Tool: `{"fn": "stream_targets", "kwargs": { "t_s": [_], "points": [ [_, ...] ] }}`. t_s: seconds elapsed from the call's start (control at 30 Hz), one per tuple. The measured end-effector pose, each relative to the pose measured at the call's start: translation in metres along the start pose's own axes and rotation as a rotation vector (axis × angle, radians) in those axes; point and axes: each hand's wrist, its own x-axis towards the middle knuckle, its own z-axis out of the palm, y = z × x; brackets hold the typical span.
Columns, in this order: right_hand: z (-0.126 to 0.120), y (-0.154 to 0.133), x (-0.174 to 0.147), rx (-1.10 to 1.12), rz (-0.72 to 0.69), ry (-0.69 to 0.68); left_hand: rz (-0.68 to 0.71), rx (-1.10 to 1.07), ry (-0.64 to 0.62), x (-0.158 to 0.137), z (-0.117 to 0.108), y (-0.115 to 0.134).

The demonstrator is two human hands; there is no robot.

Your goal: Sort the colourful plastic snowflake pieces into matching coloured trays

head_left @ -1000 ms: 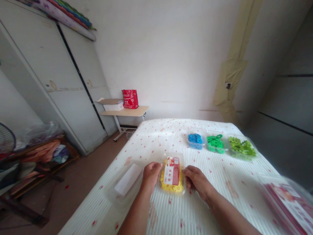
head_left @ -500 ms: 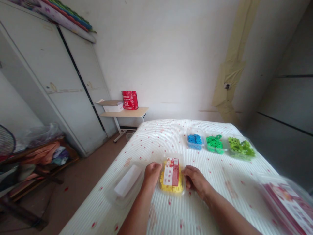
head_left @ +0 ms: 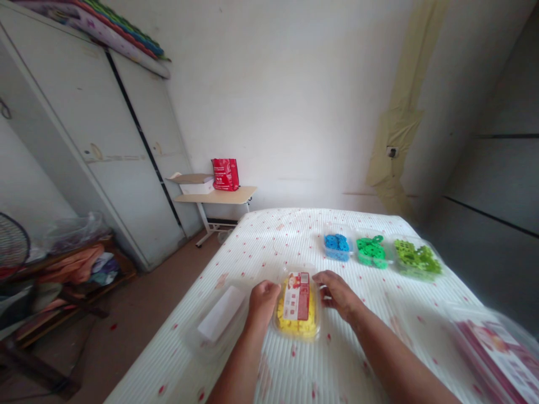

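A clear plastic container (head_left: 309, 328) full of yellow plastic pieces stands in front of me on the table, with a red-and-white label across its lid. My left hand (head_left: 263, 303) is closed at its left edge, thumb and curled fingers against the rim. At the upper right edge, my right hand (head_left: 339, 293) touches the container with its index fingertip; its other fingers are bent and apart from one another. To the left of my left hand lies a clear plastic lid (head_left: 196, 336) with a white label strip (head_left: 222, 313).
Behind, to the right, stand open tubs of blue pieces (head_left: 337, 243), green pieces (head_left: 371, 251) and lime pieces (head_left: 416, 257). Stacked lids with red labels (head_left: 497, 353) lie at the near right. A side table (head_left: 236, 195) holds a red bag (head_left: 225, 174).
My right hand has shifted slightly up along the container's right edge and its fingers have loosened. My left hand stays at the left edge. The view has tilted a little.
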Motion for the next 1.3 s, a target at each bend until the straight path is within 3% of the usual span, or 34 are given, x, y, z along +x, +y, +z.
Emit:
{"fn": "stream_targets", "kwargs": {
  "t_s": [0.5, 1.03, 1.3],
  "points": [
    [0.002, -0.001, 0.029, 0.063, 0.178, 0.016, -0.137, -0.08, -0.134, 0.009, -0.002, -0.001],
    [0.002, -0.004, 0.03, 0.073, 0.25, -0.041, -0.04, 0.08, -0.079, 0.014, -0.004, 0.006],
    [0.003, -0.007, 0.028, 0.043, 0.238, -0.024, -0.044, 0.107, -0.169, 0.041, 0.006, 0.018]
  ]
}}
